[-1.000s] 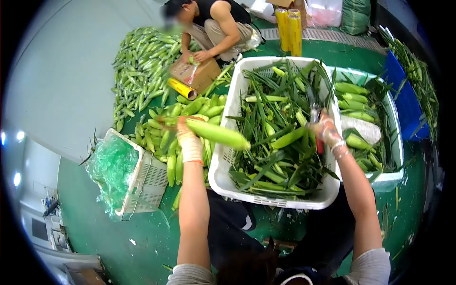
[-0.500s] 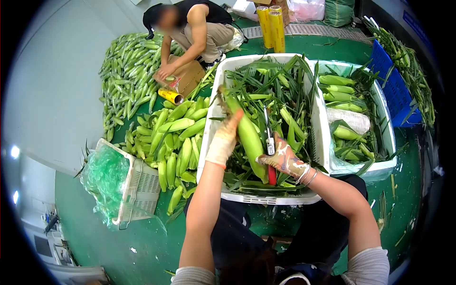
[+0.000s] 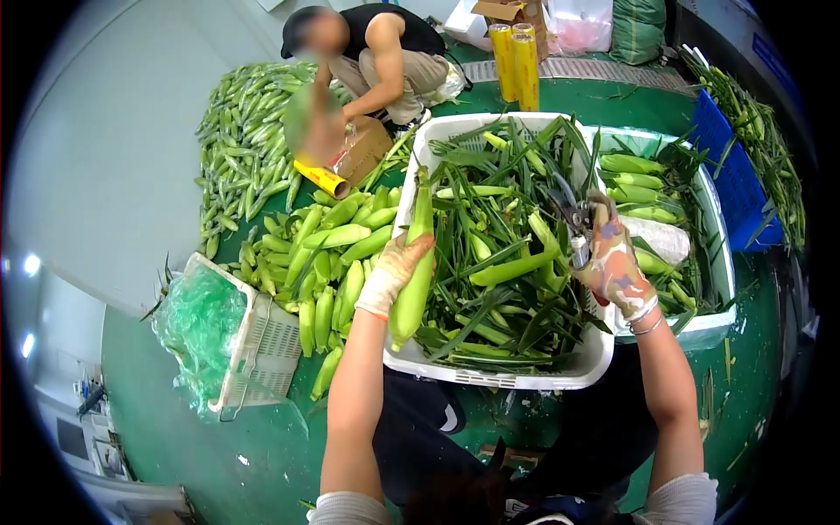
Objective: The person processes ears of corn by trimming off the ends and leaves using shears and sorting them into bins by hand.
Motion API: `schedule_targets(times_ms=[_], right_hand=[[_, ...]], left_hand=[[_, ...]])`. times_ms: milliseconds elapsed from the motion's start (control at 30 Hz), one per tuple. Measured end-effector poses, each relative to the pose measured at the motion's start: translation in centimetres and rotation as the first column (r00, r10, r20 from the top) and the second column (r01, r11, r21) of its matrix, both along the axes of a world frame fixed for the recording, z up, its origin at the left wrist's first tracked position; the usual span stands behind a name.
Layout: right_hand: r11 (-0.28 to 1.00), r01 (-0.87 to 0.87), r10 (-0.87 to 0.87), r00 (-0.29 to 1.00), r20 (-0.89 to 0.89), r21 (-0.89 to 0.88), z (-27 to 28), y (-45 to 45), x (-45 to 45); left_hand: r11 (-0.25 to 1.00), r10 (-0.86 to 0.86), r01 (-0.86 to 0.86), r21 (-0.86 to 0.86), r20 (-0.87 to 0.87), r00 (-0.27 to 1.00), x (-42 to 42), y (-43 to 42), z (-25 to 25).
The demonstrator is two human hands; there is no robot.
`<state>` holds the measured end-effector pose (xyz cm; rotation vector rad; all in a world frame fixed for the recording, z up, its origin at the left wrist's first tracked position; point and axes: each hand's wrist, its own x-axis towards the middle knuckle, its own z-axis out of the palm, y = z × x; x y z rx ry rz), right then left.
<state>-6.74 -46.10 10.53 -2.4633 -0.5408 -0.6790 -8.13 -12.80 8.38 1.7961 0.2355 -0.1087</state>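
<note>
Green floor (image 3: 175, 437); left hand (image 3: 395, 269) grips upright corn (image 3: 415, 289), shears (image 3: 573, 219) in right hand (image 3: 612, 262), apart, to its right.

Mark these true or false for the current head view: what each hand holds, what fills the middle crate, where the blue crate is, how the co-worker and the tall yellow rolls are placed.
1. The left hand holds an ear of corn. True.
2. The right hand holds a cardboard box. False: it holds pruning shears.
3. Leaves lie in the middle white crate. True.
4. The blue crate is left of the middle white crate. False: it is to the right.
5. The co-worker crouches. True.
6. The tall yellow rolls lie flat. False: they stand upright.
</note>
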Motion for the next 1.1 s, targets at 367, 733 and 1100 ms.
schedule_targets(times_ms=[367,733,1100], right_hand=[[0.817,-0.409,0.562,0.415,-0.715,0.406,-2.2,4.6,-1.0],[0.841,-0.100,0.541,0.150,-0.828,0.532,-2.5,4.8,-0.3],[0.362,0.223,0.837,0.349,-0.421,0.905,1.9,7.9,-2.2]], left_hand=[[0.744,-0.408,0.246,-0.622,-0.132,0.903,-2.2,-3.8,1.7],[0.862,-0.495,0.422,-0.281,-0.283,0.822,-2.5,-0.8,-0.9],[0.924,-0.345,0.250,0.288,0.353,0.869,-1.9,-3.7,-1.5]])
